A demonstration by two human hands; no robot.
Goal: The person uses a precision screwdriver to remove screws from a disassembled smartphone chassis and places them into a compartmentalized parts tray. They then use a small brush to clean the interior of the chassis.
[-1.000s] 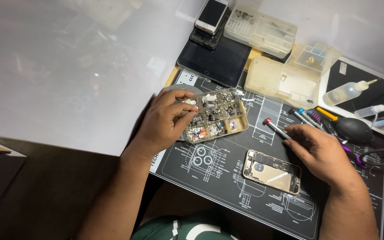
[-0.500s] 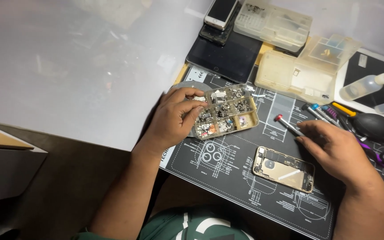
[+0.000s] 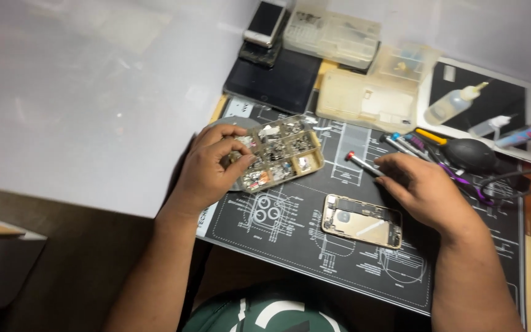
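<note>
Barely shifting, our left hand (image 3: 213, 166) is pinching inside the beige compartmented parts tray (image 3: 278, 154); our right hand (image 3: 428, 190) is gripping the red-tipped screwdriver (image 3: 364, 164). Tipping the tray could be scattering screws.

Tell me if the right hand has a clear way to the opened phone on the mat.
Probably yes. The right hand holds a red-tipped screwdriver and hovers just beside the opened phone; only bare mat lies between them. The left hand is off at the parts tray.
</note>
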